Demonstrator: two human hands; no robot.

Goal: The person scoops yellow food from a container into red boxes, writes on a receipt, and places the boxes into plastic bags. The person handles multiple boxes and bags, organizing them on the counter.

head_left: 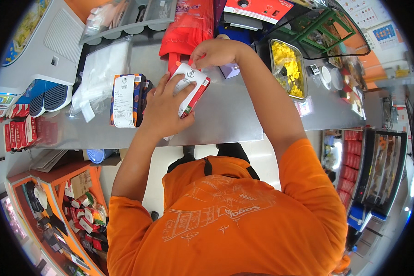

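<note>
On the metal counter sits a small red box (202, 93) with a white paper slip (188, 73) over its top. My left hand (163, 110) lies over it, fingers spread across the slip and thumb along the near side, gripping it. My right hand (214, 53) is at the box's far end, fingers curled together by the slip's edge; whatever they pinch is hidden. Just beyond, a red carry bag (184, 39) lies with a strap reaching the box. Left of my left hand stands a dark blue patterned box (113, 103) with its own printed slip (124, 99), beside another dark box.
Clear plastic bags (103, 69) lie at the left, below a grey divided tray (129, 27). A metal-rimmed container (302, 69) of yellow pieces stands to the right. Red cartons (18, 133) sit at the left end, and an orange shelf (55, 184) is below.
</note>
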